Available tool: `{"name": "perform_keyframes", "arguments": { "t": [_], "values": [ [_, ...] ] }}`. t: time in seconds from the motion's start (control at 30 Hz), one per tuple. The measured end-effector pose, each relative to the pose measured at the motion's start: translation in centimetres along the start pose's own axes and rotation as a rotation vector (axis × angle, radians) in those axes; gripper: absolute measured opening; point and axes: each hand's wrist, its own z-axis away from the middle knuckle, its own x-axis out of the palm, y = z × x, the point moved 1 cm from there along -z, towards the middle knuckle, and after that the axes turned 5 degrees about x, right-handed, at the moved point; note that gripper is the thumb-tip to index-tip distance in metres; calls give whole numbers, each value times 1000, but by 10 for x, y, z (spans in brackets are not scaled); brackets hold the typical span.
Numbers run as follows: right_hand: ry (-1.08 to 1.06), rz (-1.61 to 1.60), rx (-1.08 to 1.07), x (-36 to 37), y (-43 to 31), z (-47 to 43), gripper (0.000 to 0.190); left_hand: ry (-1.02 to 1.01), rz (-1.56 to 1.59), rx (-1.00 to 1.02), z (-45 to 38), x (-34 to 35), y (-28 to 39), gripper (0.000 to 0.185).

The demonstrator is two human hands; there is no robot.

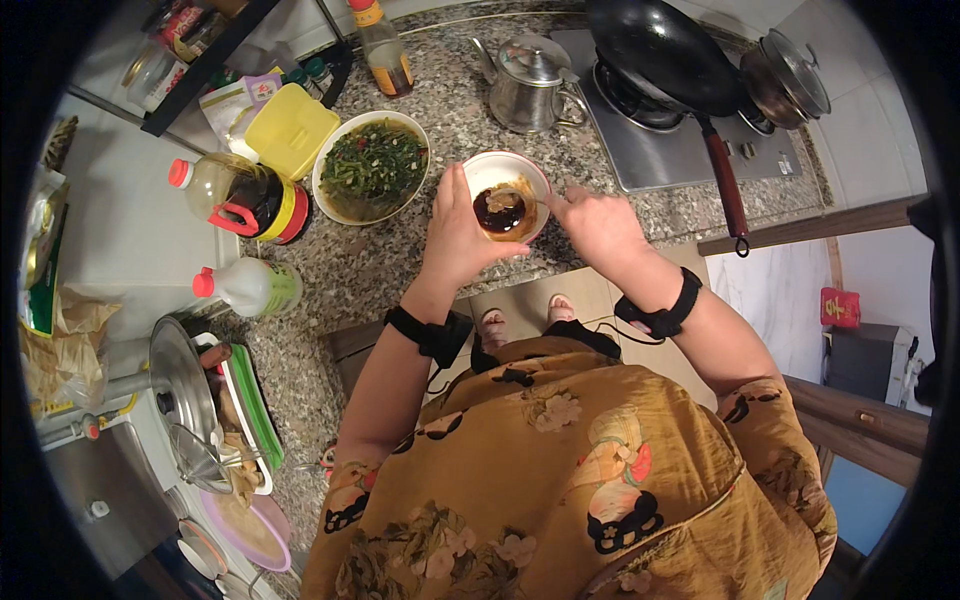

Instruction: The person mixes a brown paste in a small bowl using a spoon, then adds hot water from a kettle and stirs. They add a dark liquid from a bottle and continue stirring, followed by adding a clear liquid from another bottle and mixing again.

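Note:
A white bowl with a red rim stands on the granite counter and holds dark brown sauce with a lighter brown paste. Around the bowl's left side and near edge, my left hand grips it. My right hand is closed on the handle of a metal spoon, whose tip lies in the paste. Left of this bowl, a larger white bowl holds chopped leafy greens in liquid. Behind stands a steel kettle.
A black wok and a lidded pot sit on the gas stove; the wok's handle juts over the counter's edge. At the left are a sauce jug, a yellow container and a white bottle. A glass bottle stands farther back.

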Motion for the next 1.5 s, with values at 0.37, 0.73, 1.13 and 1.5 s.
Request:
{"name": "perform_keyframes", "arguments": {
  "t": [0.37,0.73,1.13,1.5],
  "values": [
    [41,-21,-59,-14,-16,9,22,-45,-54,-122,-5,6,1,152],
    [156,13,-71,-9,-13,8,26,-69,-43,-157,-7,0,1,150],
    [-44,-7,-22,-25,-30,20,19,-46,-60,-142,-5,4,-6,151],
    [39,-81,0,-17,-31,19,22,-71,-65,-155,-6,2,-5,151]
  ]
}}
